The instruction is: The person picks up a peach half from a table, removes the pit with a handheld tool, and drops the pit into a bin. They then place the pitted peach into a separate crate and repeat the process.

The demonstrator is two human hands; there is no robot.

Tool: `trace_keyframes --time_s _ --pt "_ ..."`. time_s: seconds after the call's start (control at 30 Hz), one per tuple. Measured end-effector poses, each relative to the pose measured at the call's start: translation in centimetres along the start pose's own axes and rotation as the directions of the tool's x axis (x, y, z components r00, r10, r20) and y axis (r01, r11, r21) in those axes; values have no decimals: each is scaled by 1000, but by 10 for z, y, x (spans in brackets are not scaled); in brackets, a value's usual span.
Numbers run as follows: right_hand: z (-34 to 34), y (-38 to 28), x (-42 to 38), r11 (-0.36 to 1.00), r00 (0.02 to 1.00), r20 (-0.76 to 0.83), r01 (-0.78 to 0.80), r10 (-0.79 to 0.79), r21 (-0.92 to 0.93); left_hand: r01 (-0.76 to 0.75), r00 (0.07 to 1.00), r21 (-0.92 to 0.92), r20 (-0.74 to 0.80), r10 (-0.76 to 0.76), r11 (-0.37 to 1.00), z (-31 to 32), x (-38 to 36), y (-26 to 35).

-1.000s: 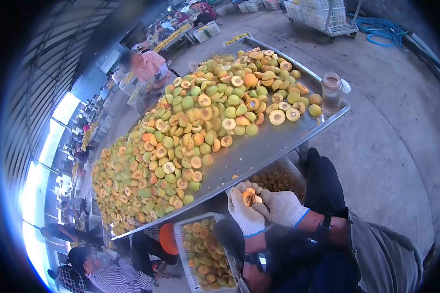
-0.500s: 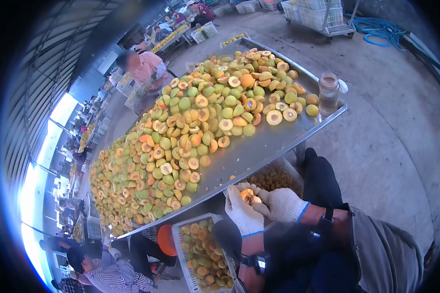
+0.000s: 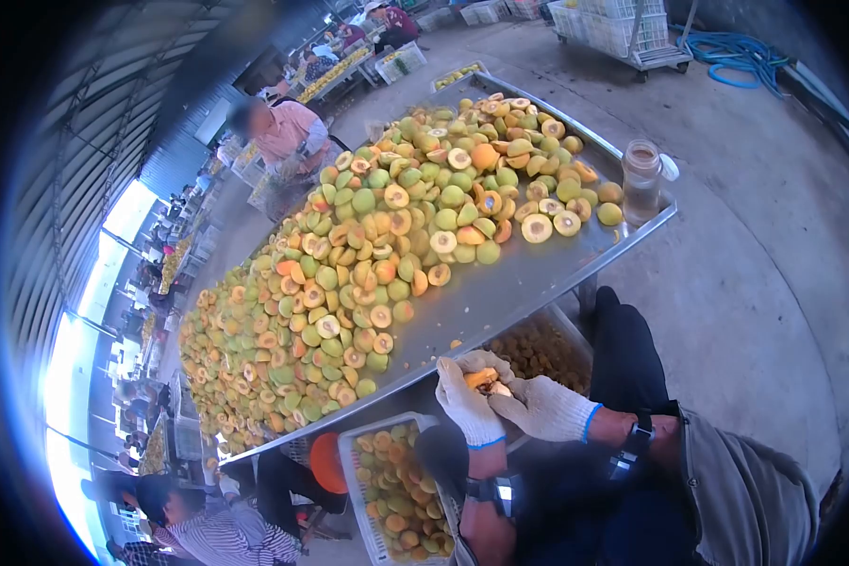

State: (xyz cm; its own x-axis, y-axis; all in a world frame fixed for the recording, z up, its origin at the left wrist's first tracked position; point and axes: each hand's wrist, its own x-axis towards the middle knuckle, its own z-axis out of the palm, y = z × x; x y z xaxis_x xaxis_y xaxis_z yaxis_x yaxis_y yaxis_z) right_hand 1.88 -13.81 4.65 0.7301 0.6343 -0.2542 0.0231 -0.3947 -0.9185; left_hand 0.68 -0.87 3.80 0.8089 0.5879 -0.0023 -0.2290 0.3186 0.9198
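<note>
My left hand (image 3: 463,404), in a white knitted glove with a blue cuff, is closed around a cut peach half (image 3: 482,378) with orange flesh. My right hand (image 3: 549,407), gloved the same way, meets it from the right, its fingers curled against the fruit. What sits inside the right fingers is hidden; a pale bit shows by the thumb. Both hands are just off the near edge of a metal table (image 3: 500,292). A large heap of halved peaches (image 3: 349,255), green to orange, some with pits showing, covers much of that table.
Under the table edge is a bin of brown pits (image 3: 538,357). A white crate of peaches (image 3: 401,491) stands left of my legs, by an orange bucket (image 3: 327,463). A clear jar (image 3: 641,179) stands at the table's right corner. Other people sit across and at left.
The view has shifted slightly. The right hand has turned a little, its fingers now lower against the fruit, and less of the cut face shows between the hands.
</note>
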Motion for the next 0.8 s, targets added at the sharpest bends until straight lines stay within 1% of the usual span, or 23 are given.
trace_keyframes --time_s 0.03,0.1,0.13,0.2,0.23,0.3,0.33,0.37,0.43,0.47,0.5,0.57,0.6,0.63,0.7,0.73,0.8 --pt "0 0 1 1000 1000 0 2 -2 -3 -3 1000 -3 -1 3 1000 0 2 1" --pt "0 3 2 990 999 18 39 -41 138 38 999 -28 26 -38 999 -1 4 3" --pt "3 6 2 990 999 21 39 -42 132 36 999 -33 22 -35 999 -3 2 1" --pt "4 7 6 997 998 -1 57 -57 59 -1 1000 60 -5 2 998 -2 8 1" --pt "5 5 7 996 998 -7 67 -67 50 -13 1000 53 0 13 999 0 9 3" --pt "10 6 4 999 998 -33 44 -44 6 66 995 88 -76 -60 994 -1 4 4" --pt "10 7 4 999 999 -28 37 -37 9 1 1000 124 -9 1 992 -4 2 6" --pt "8 6 5 998 1000 7 24 -24 60 9 1000 128 -16 -7 992 -5 0 6" --pt "4 4 8 987 997 74 -3 -9 158 -51 999 101 23 49 994 -4 -1 6" --pt "6 7 8 985 997 56 35 -45 169 -56 998 98 28 53 994 -4 -3 6" --pt "6 11 11 984 998 55 30 -40 173 -50 998 101 29 47 994 3 -5 10" --pt "5 19 15 985 990 -6 142 -143 -95 94 984 117 -159 -75 989 16 -12 18" --pt "-4 6 9 989 994 16 107 -106 -105 71 989 117 -134 -55 991 15 -14 15" --pt "-6 8 10 989 994 14 105 -104 -106 73 990 115 -132 -57 991 15 -13 11" --pt "-6 16 12 995 995 64 80 -76 -54 69 988 41 -141 -62 997 13 -12 3" --pt "-5 19 13 995 995 62 79 -75 -53 70 988 42 -139 -63 997 11 -12 2" --pt "-2 22 12 994 996 30 85 -83 -67 39 999 82 -18 -37 996 6 -14 2"
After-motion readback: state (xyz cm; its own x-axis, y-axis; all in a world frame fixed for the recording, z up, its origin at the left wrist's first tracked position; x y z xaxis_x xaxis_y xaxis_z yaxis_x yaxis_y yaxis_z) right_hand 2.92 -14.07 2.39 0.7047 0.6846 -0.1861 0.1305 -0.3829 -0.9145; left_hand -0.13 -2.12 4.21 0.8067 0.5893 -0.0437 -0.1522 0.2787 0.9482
